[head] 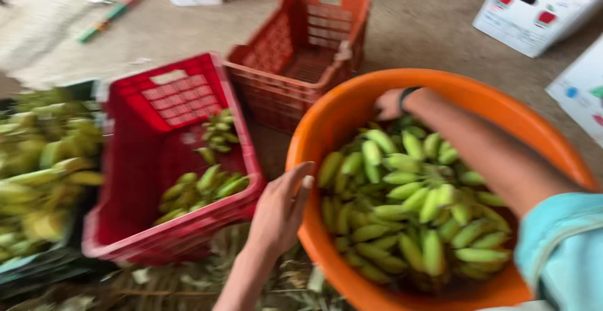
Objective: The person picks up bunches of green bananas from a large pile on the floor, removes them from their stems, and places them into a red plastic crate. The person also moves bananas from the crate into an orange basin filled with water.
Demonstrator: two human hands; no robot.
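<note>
A big orange tub (326, 119) full of green banana bunches (408, 204) fills the right foreground. My left hand (279, 213) lies flat against the tub's near left rim, fingers together, holding nothing. My right hand (389, 103), with a dark band at the wrist, reaches across the bananas to the tub's far rim; its fingers are hidden behind the fruit and the rim, so its grasp is unclear.
A red crate (157, 97) with a few banana bunches (204, 185) stands left of the tub. An empty orange-red crate (301, 47) sits behind. Bananas are heaped at far left (44, 160). White cartons (540, 6) stand at top right. Dry leaves (188, 283) cover the floor.
</note>
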